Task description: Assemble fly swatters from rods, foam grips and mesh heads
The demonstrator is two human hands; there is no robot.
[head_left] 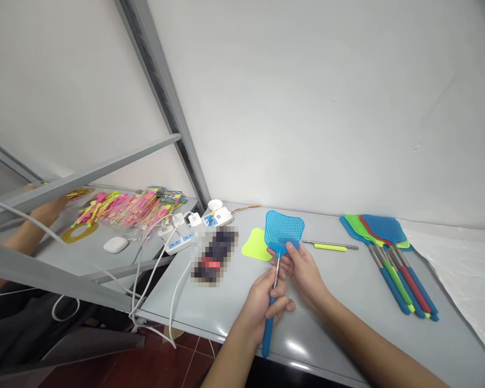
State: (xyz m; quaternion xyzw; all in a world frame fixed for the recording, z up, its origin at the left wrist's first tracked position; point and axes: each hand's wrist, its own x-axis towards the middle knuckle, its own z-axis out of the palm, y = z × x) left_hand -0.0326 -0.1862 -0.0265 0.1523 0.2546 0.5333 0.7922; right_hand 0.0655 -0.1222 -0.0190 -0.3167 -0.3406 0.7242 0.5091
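A blue fly swatter [285, 229] is held up above the front part of the table, its perforated head tilted toward the camera. My left hand [267, 302] wraps round its metal shaft and blue handle. At the lower edge of the head, my right hand [303, 264] pinches the blue plastic with thumb on top. Behind it lies a lime-green swatter head [256, 245]. Right of that rests a metal rod with a lime-green grip [330, 247]. Farther right, several finished-looking swatters [392, 264] in blue, green and red lie stacked, handles toward me.
Power strips [180, 241] with white cables stand at the table's left, beside a blurred-out dark object [216, 256]. A metal frame post [165, 91] separates a second table holding pink and yellow packaged items [141, 207] and a co-worker's arm [28, 231]. White sheeting [452, 275] covers the right end.
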